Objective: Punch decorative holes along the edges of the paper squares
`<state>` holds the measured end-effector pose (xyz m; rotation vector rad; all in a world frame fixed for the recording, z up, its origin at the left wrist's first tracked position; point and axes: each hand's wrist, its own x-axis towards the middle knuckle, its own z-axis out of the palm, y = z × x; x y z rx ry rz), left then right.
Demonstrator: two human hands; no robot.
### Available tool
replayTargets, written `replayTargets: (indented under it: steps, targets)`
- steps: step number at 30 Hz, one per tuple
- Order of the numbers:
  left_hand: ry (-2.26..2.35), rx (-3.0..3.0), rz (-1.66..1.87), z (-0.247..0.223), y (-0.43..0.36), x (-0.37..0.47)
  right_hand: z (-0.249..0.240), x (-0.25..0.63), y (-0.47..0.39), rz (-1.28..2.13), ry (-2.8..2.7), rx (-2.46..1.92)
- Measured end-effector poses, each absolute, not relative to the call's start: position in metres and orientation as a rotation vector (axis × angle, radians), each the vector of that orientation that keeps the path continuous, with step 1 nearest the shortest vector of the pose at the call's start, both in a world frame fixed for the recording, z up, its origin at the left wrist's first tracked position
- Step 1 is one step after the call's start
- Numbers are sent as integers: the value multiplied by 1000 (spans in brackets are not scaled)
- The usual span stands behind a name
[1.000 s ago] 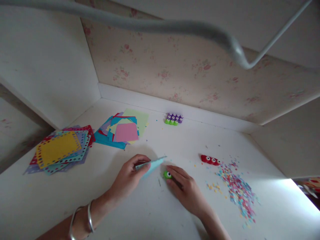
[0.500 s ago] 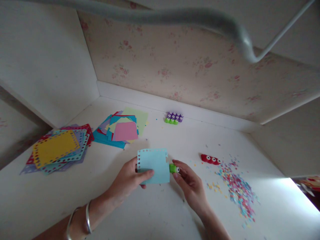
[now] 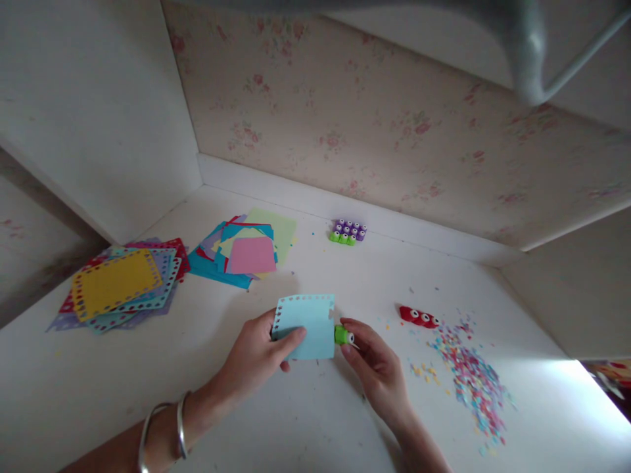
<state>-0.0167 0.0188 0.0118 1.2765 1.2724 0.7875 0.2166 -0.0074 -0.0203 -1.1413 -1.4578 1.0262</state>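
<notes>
White table (image 3: pixel 276 427) | green punch (image 3: pixel 341 335) between right fingers (image 3: pixel 365 330) | at blue card (image 3: pixel 313 318) edge

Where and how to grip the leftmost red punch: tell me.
I'd pinch the leftmost red punch by its near and far sides, coming from above left: that end of the row is free, while the next red punch sits against its right side and confetti lies past the row. The right hand is nearer, but holds a green punch.
</notes>
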Motion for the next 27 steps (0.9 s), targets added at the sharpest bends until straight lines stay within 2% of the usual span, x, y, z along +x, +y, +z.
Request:
replayTargets:
  steps: [27]
  targets:
    - [1369, 1464, 762, 12, 17, -17, -18, 216, -8, 964, -1577, -1136]
